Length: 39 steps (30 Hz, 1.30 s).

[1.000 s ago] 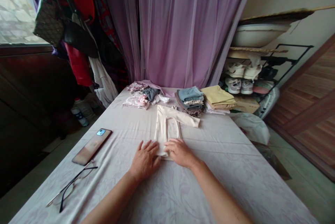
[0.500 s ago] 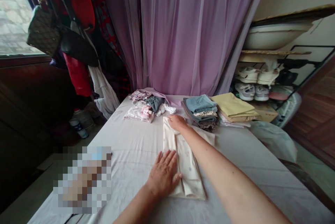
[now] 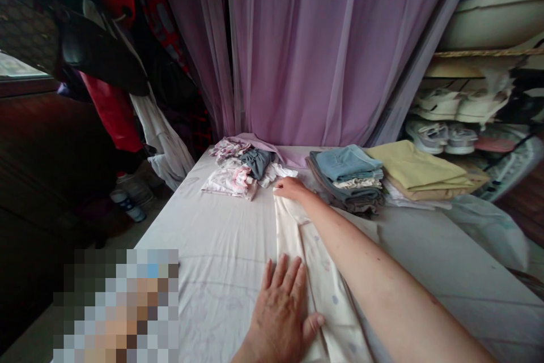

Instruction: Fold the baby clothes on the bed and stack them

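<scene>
A cream garment (image 3: 329, 272) with small faint spots lies folded lengthwise on the bed sheet. My left hand (image 3: 280, 303) rests flat on its near left part, fingers spread. At the garment's far left corner, my right hand (image 3: 291, 187) has its fingers closed on the cloth. The right forearm crosses over the garment and hides part of it. Just beyond the right hand is a loose heap of small clothes, with a pink and white piece (image 3: 232, 182) and a dark grey piece (image 3: 257, 163).
Folded blue and grey clothes (image 3: 348, 165) are stacked at the back right, beside a pile topped with yellow cloth (image 3: 419, 165). A purple curtain (image 3: 289, 57) hangs behind the bed. Shoes (image 3: 461, 103) stand on a rack at right. Bags hang at left. A blurred patch covers the lower left.
The view has come closer and shifted. My left hand stays flat on the garment, and my right hand still grips its far corner, the arm stretched slightly farther forward.
</scene>
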{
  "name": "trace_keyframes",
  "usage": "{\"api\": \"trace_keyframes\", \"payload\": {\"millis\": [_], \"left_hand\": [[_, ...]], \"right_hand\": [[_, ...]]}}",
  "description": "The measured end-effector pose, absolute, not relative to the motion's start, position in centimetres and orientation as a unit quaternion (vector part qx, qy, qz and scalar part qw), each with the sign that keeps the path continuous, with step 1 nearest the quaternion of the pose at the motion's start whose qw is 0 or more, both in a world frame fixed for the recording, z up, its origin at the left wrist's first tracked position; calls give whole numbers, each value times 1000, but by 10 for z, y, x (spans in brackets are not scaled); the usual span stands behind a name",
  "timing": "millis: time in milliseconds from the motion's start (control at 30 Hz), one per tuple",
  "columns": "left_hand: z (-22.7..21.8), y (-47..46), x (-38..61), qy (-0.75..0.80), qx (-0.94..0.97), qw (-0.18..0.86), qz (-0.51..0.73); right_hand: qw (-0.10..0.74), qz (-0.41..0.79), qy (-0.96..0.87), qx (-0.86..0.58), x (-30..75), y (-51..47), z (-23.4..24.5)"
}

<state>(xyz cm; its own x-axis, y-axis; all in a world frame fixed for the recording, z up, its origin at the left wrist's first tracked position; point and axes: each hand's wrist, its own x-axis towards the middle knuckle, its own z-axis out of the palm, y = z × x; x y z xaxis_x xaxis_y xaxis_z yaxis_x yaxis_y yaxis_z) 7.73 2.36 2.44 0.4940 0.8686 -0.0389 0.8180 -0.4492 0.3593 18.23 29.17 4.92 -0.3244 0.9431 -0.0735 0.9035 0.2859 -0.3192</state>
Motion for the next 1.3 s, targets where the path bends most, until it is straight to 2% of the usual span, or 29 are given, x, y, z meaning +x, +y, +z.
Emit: {"api": "trace_keyframes", "payload": {"millis": [100, 200, 333, 533, 800, 867, 1000, 1067, 1200, 1300], "left_hand": [[22, 23, 78, 504, 845, 164, 65], [21, 23, 79, 511, 842, 161, 61], [18, 23, 79, 508, 845, 150, 65], [12, 21, 78, 505, 849, 131, 81], [12, 21, 78, 512, 844, 135, 83], [10, 21, 78, 513, 845, 124, 89], [10, 23, 79, 515, 845, 113, 84], [11, 24, 79, 516, 846, 108, 85], [7, 23, 75, 508, 850, 82, 111], [5, 26, 70, 497, 853, 76, 142]], "right_hand": [[122, 128, -805, -566, 181, 288, 37], [145, 112, -805, -565, 180, 283, 28], [150, 105, -795, -578, 179, 278, 29], [109, 45, -790, -602, 174, 272, 30], [137, 28, -815, -563, 181, 261, 30], [119, 36, -837, -533, 183, 254, 26], [32, 96, -838, -536, 183, 241, 27], [65, 90, -834, -541, 188, 235, 37], [200, 44, -814, -543, 227, 204, 60], [196, 19, -753, -627, 285, 166, 61]]}}
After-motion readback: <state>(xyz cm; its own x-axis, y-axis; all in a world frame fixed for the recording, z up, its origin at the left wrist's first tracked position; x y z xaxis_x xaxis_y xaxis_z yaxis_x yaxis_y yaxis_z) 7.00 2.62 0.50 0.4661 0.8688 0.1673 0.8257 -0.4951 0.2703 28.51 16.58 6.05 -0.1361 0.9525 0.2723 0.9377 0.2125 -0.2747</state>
